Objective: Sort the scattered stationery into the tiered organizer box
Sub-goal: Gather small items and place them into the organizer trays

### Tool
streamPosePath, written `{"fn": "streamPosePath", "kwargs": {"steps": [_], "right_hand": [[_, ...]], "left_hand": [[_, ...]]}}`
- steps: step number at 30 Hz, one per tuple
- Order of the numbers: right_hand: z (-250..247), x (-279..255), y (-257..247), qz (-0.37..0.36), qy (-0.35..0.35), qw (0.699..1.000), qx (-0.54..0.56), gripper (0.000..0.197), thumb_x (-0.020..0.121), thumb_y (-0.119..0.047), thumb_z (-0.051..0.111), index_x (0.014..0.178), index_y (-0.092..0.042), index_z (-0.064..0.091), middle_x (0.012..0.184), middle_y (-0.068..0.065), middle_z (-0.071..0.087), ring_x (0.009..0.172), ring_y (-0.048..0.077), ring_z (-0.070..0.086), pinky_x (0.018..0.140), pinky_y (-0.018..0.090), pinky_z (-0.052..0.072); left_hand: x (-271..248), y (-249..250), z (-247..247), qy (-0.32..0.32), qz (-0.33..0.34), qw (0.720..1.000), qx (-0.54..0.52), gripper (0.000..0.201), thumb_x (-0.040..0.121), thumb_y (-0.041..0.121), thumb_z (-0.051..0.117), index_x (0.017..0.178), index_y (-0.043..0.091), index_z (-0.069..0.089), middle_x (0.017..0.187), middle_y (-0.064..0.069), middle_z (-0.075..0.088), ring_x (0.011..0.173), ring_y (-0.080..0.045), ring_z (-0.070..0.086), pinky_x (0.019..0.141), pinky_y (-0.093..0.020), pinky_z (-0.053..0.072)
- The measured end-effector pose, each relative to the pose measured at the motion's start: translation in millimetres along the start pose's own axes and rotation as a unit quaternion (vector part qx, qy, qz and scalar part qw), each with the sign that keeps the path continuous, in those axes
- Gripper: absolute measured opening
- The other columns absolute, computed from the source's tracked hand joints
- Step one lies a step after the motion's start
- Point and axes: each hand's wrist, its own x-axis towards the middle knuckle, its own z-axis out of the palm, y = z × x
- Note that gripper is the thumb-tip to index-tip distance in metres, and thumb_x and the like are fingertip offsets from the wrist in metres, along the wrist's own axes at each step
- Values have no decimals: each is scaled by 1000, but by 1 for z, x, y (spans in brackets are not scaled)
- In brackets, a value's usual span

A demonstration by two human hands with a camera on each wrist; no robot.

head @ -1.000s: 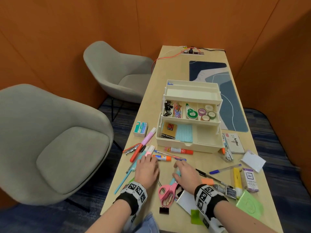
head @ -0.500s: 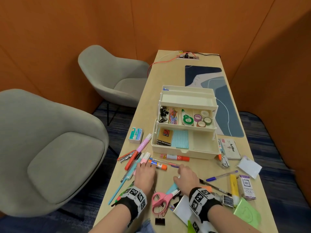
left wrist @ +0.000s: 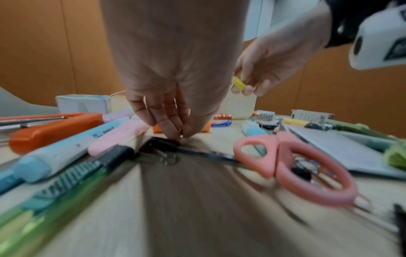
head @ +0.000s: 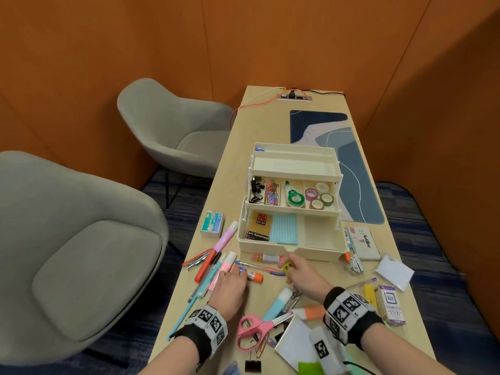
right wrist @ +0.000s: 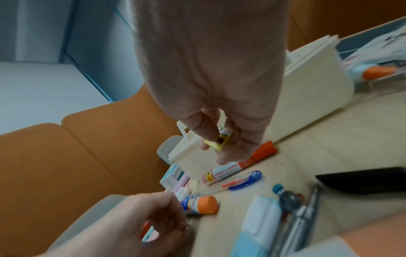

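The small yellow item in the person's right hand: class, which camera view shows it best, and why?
The right wrist view: the yellow item fills the centre, pinched in the right hand, and its hollow middle shows. The left wrist view shows one yellow edge between the fingers. The head view shows a small blurred yellow shape near the organizer box.

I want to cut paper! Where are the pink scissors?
In the head view, the pink scissors lie on the table's near edge, between the left hand and right hand.

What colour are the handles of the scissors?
Pink; the scissors show best in the left wrist view.
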Motion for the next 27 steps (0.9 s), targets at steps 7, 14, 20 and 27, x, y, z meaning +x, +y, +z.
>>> {"fn": "streamPosePath", "kwargs": {"steps": [7,14,20,27], "right_hand": [[-37,-9,6,-42,94,987,127,22,84,6,59,98,-9,52,89,19,63,68,20,64,60,30,53],[-70,-3,-16,-78,128,968,204,18,88,4,56,102,-6,53,97,23,62,79,29,65,71,33,57],[-102,21,-69,-138,128,965,183,23,89,0,57,111,-6,55,99,19,65,77,21,66,70,23,57],[-143,112,-162,-188,233,954,6,21,83,-13,68,101,-15,57,91,6,68,79,21,65,68,35,55]], "left_hand": [[27,6,-60,117,6,967,-226,4,95,24,50,92,21,53,92,8,57,81,-6,55,79,-25,51],[131,26,-125,225,-23,932,-284,4,91,14,57,94,15,59,91,2,61,84,-12,58,80,-28,51],[161,30,-124,173,-48,971,-158,15,92,23,59,95,14,70,94,-4,69,88,-22,65,82,-38,54],[125,8,-117,232,-58,945,-225,18,94,33,52,105,23,62,102,6,54,85,-11,56,85,-32,49]]}}
